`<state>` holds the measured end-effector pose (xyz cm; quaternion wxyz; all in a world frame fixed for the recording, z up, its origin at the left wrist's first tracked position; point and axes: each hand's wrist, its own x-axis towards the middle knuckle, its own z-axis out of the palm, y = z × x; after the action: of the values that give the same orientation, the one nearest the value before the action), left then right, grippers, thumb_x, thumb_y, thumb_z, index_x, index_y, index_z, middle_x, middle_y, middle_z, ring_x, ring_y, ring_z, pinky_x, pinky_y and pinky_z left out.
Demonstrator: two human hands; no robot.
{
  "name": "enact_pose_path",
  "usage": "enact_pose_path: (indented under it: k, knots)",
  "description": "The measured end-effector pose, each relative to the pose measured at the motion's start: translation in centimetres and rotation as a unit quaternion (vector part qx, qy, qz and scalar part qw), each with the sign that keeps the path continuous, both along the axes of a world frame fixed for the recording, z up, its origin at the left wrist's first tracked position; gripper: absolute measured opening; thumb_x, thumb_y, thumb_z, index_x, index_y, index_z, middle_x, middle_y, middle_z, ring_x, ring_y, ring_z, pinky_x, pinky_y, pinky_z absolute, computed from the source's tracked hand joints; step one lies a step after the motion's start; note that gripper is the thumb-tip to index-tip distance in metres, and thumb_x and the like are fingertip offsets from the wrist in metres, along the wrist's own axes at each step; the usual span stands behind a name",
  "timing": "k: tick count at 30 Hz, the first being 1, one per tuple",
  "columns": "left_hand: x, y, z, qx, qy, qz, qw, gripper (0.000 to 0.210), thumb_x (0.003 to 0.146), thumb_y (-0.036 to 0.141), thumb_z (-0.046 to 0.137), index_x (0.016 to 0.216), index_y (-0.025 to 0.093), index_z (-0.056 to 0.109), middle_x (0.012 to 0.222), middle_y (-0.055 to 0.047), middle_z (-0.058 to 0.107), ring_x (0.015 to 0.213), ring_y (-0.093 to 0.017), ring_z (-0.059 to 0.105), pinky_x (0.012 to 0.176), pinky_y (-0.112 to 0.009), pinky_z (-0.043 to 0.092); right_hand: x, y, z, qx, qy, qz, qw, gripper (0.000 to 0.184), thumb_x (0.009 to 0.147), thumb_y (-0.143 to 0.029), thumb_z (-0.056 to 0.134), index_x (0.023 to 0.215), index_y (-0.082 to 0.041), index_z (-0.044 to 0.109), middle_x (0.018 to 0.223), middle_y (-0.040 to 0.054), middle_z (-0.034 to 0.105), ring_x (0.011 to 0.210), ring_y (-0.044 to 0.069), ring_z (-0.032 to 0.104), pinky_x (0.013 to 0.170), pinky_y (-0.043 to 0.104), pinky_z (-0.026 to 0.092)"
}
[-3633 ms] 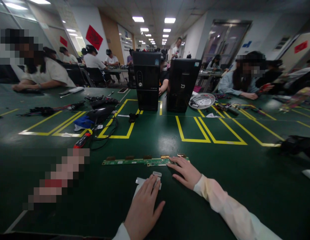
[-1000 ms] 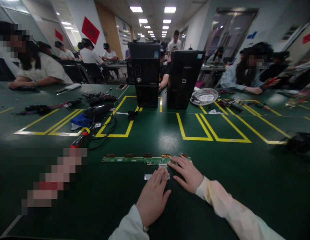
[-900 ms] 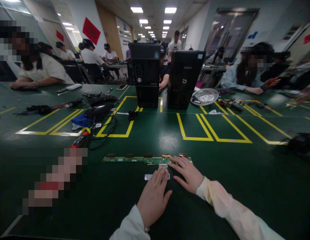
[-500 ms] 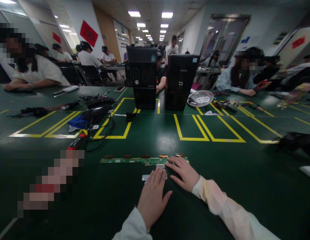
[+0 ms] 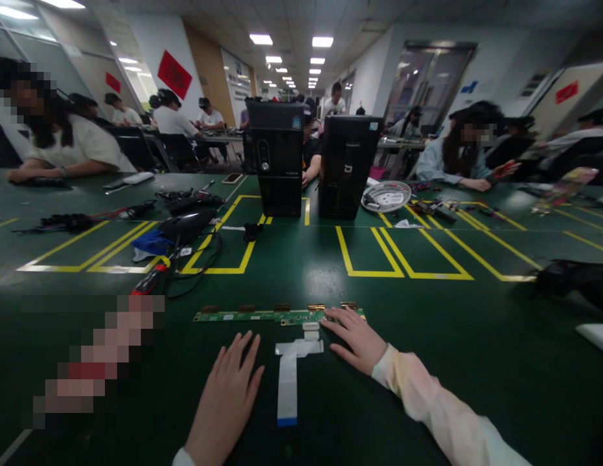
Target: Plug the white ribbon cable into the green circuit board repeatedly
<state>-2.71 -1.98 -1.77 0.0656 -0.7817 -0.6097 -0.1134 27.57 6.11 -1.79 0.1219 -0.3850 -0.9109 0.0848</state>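
Observation:
A long, narrow green circuit board (image 5: 262,316) with several copper-coloured tabs along its far edge lies on the green table (image 5: 379,414). My right hand (image 5: 357,340) rests with fingers spread over the board's right end. From the board's connector a white flat ribbon cable (image 5: 287,382) runs toward me, folded sideways in the middle and tipped with blue. My left hand (image 5: 230,382) is open, left of the cable and apart from it, its fingertips just short of the board. It holds nothing.
Two black computer towers (image 5: 280,162) stand across the table. A white basket (image 5: 386,196) sits right of them. Left lie a red-and-black tool (image 5: 150,278), a blue bundle (image 5: 153,242) and black cables (image 5: 63,220). Yellow tape marks rectangles. Other people sit around.
My left hand has moved left off the ribbon cable, which now shows down to its blue end. My right hand stays on the board.

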Motion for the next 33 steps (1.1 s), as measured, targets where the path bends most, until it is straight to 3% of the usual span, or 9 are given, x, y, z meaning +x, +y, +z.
enact_pose_path:
  k: [3,6,10,16,25,29,33]
  knots:
    - [-3.0,-0.5,-1.2,0.013,0.002,0.033,0.999,0.052,0.093,0.040,0.033,0.138,0.015,0.042,0.142,-0.016,0.045,0.130,-0.031,0.042,0.104,-0.054,0.037,0.1,0.0,0.0,0.001,0.003,0.000,1.000,0.050,0.091,-0.038,0.045,0.139,-0.021,0.042,0.144,0.0101,0.039,0.134,0.025,0.031,0.112,0.051,0.024]
    - [-4.0,-0.6,-1.8,0.008,-0.007,0.038,0.999,0.052,0.093,0.041,0.033,0.138,0.016,0.043,0.141,-0.015,0.045,0.130,-0.030,0.042,0.106,-0.053,0.035,0.0,-0.1,0.1,0.002,0.000,-0.003,1.000,0.050,0.091,-0.037,0.045,0.139,-0.022,0.041,0.143,0.0106,0.039,0.135,0.026,0.030,0.111,0.053,0.025]
    - [-3.6,-0.1,-1.7,-0.002,-0.011,0.036,0.999,0.052,0.093,0.042,0.035,0.138,0.017,0.043,0.142,-0.014,0.044,0.132,-0.029,0.039,0.106,-0.054,0.033,-0.4,-0.4,0.8,0.014,-0.008,0.010,1.000,0.048,0.091,-0.034,0.046,0.138,-0.024,0.044,0.144,0.0110,0.037,0.138,0.027,0.023,0.111,0.055,0.022]
    - [-3.0,0.7,-1.5,0.016,-0.023,0.032,0.999,0.051,0.093,0.041,0.035,0.135,0.015,0.046,0.139,-0.014,0.048,0.131,-0.028,0.040,0.108,-0.052,0.032,-1.6,-0.8,1.5,-0.008,-0.021,0.053,0.998,0.051,0.090,-0.046,0.047,0.138,-0.029,0.044,0.148,0.0107,0.031,0.139,0.029,0.020,0.111,0.058,0.018]
    - [-3.0,0.7,-1.5,0.015,-0.022,0.037,0.999,0.051,0.093,0.041,0.035,0.136,0.015,0.045,0.139,-0.014,0.048,0.131,-0.028,0.041,0.107,-0.051,0.033,-1.3,-0.9,1.8,-0.045,-0.025,0.043,0.998,0.055,0.087,-0.048,0.051,0.139,-0.031,0.042,0.149,0.0097,0.031,0.137,0.028,0.027,0.110,0.055,0.022]
    - [-2.9,0.7,-1.4,0.018,-0.028,0.035,0.999,0.050,0.093,0.040,0.036,0.135,0.016,0.046,0.138,-0.013,0.049,0.131,-0.028,0.041,0.108,-0.051,0.032,0.1,-2.2,1.5,-0.041,-0.043,0.024,0.998,0.057,0.087,-0.052,0.049,0.140,-0.033,0.040,0.149,0.0101,0.031,0.137,0.029,0.027,0.108,0.056,0.026]
    - [-2.8,0.6,-1.2,0.016,-0.039,0.037,0.998,0.049,0.093,0.040,0.036,0.136,0.017,0.046,0.139,-0.012,0.049,0.132,-0.027,0.040,0.107,-0.051,0.033,3.8,-4.8,0.2,-0.005,-0.064,-0.038,0.997,0.059,0.089,-0.053,0.045,0.144,-0.034,0.032,0.149,0.0100,0.030,0.136,0.031,0.029,0.106,0.060,0.029]
